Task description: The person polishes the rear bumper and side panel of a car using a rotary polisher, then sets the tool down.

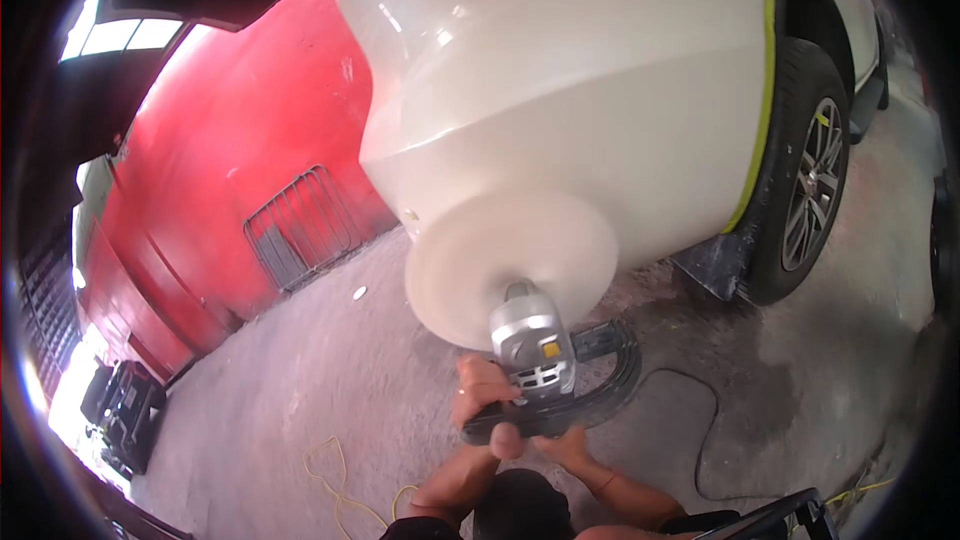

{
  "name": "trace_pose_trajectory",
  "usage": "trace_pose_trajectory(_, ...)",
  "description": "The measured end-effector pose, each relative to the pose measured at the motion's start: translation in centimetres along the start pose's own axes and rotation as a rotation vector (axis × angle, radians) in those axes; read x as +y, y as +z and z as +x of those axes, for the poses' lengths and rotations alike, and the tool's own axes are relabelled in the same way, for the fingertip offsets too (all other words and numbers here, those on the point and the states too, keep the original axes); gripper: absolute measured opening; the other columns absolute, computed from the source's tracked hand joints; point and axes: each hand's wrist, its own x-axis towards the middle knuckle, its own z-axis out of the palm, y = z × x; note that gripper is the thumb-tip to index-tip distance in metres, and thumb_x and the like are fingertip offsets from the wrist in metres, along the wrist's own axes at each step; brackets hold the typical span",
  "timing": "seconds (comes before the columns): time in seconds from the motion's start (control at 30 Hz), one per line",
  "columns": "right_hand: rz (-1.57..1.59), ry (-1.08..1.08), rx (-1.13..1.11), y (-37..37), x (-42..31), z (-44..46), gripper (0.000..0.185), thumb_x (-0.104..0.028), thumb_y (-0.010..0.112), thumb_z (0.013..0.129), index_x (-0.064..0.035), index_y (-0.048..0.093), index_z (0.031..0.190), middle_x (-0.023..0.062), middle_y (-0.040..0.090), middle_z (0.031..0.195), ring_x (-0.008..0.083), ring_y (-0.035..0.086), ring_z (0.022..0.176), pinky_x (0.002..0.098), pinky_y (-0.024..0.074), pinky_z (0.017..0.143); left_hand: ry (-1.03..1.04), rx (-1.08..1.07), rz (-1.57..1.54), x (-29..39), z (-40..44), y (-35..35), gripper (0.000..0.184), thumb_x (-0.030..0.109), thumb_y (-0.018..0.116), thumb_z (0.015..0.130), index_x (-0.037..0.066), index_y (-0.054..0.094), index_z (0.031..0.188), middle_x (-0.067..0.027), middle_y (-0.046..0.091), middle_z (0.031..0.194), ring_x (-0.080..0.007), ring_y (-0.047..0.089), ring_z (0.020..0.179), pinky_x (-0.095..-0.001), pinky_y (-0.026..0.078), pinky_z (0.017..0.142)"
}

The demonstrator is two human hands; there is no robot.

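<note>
A polishing machine [535,345] with a silver head and a black handle is in front of me, low in the centre. Its round pale pad [465,260] looks blurred and lies against the lower part of a white car body [600,130]. My left hand [483,390] is wrapped round the machine's left side. Lower and to the right, my right hand [565,448] is closed on the rear of the machine, partly hidden beneath it. Yellow-green tape [768,100] edges the white panel near the wheel.
A wheel [800,180] with a dark mud flap [715,262] is at the right. A black cord [712,420] and a yellow cord [340,470] lie on the concrete floor [270,390]. A metal rack [305,230] leans on the red wall [250,120]. A black object [125,415] stands far left.
</note>
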Motion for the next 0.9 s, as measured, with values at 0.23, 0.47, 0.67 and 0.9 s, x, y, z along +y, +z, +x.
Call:
trace_pose_trajectory(0.23, -0.180, -0.007, -0.031, 2.8, 1.6, 0.2, 0.040, -0.015, 0.082, 0.068, -0.0019, 0.068, 0.104, 0.0162, 0.074, 0.093, 0.0311, 0.074, 0.089, 0.0387, 0.0562, 0.077, -0.337, 0.410, -0.102, -1.6, -1.7, -4.3, 0.071, 0.062, 0.038, 0.089, -0.002, 0.061, 0.108, -0.0245, 0.049, 0.129, -0.0386, 0.046, 0.126, -0.0516, 0.033, 0.111)
trace_pose_trajectory(0.47, -0.407, 0.013, -0.137, 4.3, -2.3, 3.9, 0.042, -0.015, 0.079, 0.069, -0.0029, 0.066, 0.106, 0.0219, 0.071, 0.090, 0.0418, 0.070, 0.090, 0.0452, 0.0550, 0.075, -0.367, 0.402, -0.385, -5.3, -1.2, -10.0, 0.065, 0.048, 0.035, 0.095, -0.005, 0.064, 0.119, -0.0265, 0.030, 0.159, -0.0449, 0.037, 0.142, -0.0578, 0.036, 0.114)
trace_pose_trajectory(0.67, -0.490, 0.043, -0.234, 3.4, -2.1, 5.0, 0.048, -0.020, 0.081, 0.066, -0.0044, 0.065, 0.109, 0.0212, 0.071, 0.093, 0.0423, 0.069, 0.092, 0.0468, 0.0543, 0.077, -0.363, 0.409, -0.250, -6.0, -1.7, -10.8, 0.062, 0.049, 0.034, 0.095, -0.002, 0.067, 0.110, -0.0291, 0.033, 0.157, -0.0457, 0.036, 0.143, -0.0597, 0.034, 0.114)
trace_pose_trajectory(0.9, -0.278, 0.090, -0.239, 1.0, -0.8, -0.2, 0.056, -0.025, 0.082, 0.069, -0.0021, 0.062, 0.116, 0.0226, 0.071, 0.094, 0.0393, 0.071, 0.091, 0.0440, 0.0557, 0.080, -0.310, 0.049, -0.150, 1.0, -1.1, -6.2, 0.051, 0.049, 0.045, 0.098, 0.002, 0.066, 0.097, -0.0316, 0.024, 0.158, -0.0526, 0.036, 0.139, -0.0613, 0.033, 0.112)
